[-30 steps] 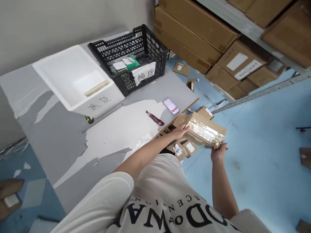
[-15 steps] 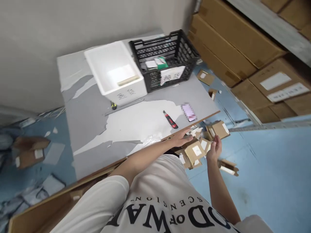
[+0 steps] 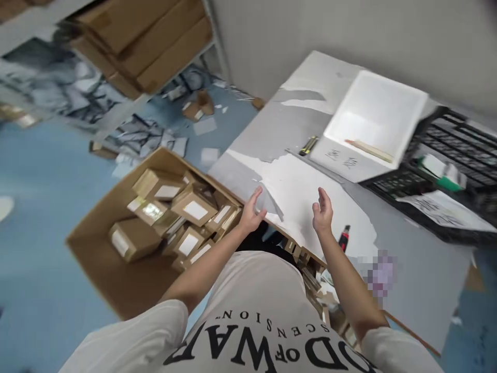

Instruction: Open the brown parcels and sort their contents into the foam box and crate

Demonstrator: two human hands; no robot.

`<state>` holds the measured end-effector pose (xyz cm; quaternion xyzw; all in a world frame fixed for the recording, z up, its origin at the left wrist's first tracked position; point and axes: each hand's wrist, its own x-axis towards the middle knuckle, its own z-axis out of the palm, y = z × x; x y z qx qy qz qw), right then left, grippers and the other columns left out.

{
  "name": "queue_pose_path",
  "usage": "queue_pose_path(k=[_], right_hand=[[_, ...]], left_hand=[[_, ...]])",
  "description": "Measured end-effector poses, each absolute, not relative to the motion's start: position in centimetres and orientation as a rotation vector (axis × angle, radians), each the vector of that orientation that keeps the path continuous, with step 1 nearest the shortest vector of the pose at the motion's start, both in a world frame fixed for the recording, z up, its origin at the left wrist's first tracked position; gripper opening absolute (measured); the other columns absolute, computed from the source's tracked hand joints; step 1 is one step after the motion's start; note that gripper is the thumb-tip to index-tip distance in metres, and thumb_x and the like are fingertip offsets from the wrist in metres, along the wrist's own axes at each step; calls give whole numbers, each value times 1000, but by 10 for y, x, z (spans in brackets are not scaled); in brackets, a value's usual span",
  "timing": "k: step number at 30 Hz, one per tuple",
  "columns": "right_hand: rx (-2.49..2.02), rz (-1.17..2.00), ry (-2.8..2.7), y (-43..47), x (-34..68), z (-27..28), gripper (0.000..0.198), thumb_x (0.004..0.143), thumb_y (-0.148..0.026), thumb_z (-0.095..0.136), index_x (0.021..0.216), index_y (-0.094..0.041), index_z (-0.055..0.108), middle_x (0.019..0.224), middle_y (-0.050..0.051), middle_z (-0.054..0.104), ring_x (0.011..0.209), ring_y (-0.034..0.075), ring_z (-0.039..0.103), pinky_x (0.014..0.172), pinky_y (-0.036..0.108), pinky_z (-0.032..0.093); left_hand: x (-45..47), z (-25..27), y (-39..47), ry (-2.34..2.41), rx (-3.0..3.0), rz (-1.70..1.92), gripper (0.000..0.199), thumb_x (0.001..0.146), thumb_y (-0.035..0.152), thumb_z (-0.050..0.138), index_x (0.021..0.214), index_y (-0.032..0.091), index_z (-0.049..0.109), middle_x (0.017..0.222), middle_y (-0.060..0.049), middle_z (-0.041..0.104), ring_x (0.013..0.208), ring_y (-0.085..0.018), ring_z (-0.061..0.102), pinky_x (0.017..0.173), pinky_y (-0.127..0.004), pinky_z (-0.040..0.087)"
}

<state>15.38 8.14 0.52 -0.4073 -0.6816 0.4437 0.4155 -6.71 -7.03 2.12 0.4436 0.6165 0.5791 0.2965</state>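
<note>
My left hand point(image 3: 251, 211) is held over the near edge of the table point(image 3: 267, 129), fingers apart and nothing in them. Over the white patch of the tabletop is my right hand point(image 3: 322, 211), its fingers stretched upward and holding nothing. A red and black box cutter point(image 3: 344, 238) lies on the table just right of that hand, partly behind the forearm. To my left stands a large open carton point(image 3: 97, 269) with several small cardboard boxes point(image 3: 194, 208) inside, many bearing white labels.
A white foam box point(image 3: 337, 158) and a black plastic crate point(image 3: 423, 207) stand on the table. A yellow and black cutter point(image 3: 308, 145) lies by the foam box. A blurred phone point(image 3: 382, 274) lies at right. Shelving with large cartons point(image 3: 155, 41) is at the back left.
The view has swung left, bringing the carton of small boxes into sight. Both hands have come away from the cardboard pieces at the right and are now in front of my body.
</note>
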Motion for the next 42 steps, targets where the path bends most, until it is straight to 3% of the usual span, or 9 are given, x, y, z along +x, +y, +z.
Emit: queue_pose_path(k=[8, 19, 29, 36, 42], right_hand=[[-655, 1299, -2067, 48, 6, 15, 70, 85, -60, 48, 141, -19, 41, 146, 13, 44, 133, 29, 41, 111, 50, 33], [-396, 1384, -2388, -46, -122, -18, 65, 90, -56, 42, 143, -18, 38, 145, 13, 44, 134, 27, 41, 112, 49, 33], [-521, 1698, -2637, -95, -228, -103, 77, 85, -64, 43, 145, -16, 36, 148, 14, 39, 136, 28, 39, 113, 49, 30], [-919, 1914, -2642, -98, -276, -214, 90, 76, -69, 51, 149, -23, 27, 152, 9, 34, 141, 26, 30, 116, 51, 19], [-859, 1959, -2751, -99, -304, -281, 81, 83, -65, 46, 150, -27, 22, 151, 4, 34, 140, 23, 33, 116, 48, 20]], left_hand=[[-139, -9, -204, 2204, 663, 1785, 79, 83, 64, 50, 145, 18, 32, 153, -14, 29, 144, -28, 22, 119, -44, 18], [-228, -63, -319, 2329, 306, 1919, 84, 81, 65, 52, 146, 18, 29, 154, -15, 28, 144, -28, 20, 120, -42, 15], [-297, -155, -361, 2206, -219, 1857, 88, 76, 74, 50, 143, 18, 36, 153, -16, 28, 144, -30, 21, 119, -45, 12], [-330, -228, -365, 2082, -510, 1643, 79, 78, 70, 51, 140, 21, 43, 154, -12, 29, 144, -29, 20, 120, -45, 8], [-350, -295, -353, 2043, -240, 1833, 71, 80, 67, 51, 133, 20, 51, 148, -10, 41, 143, -27, 23, 120, -45, 10]])
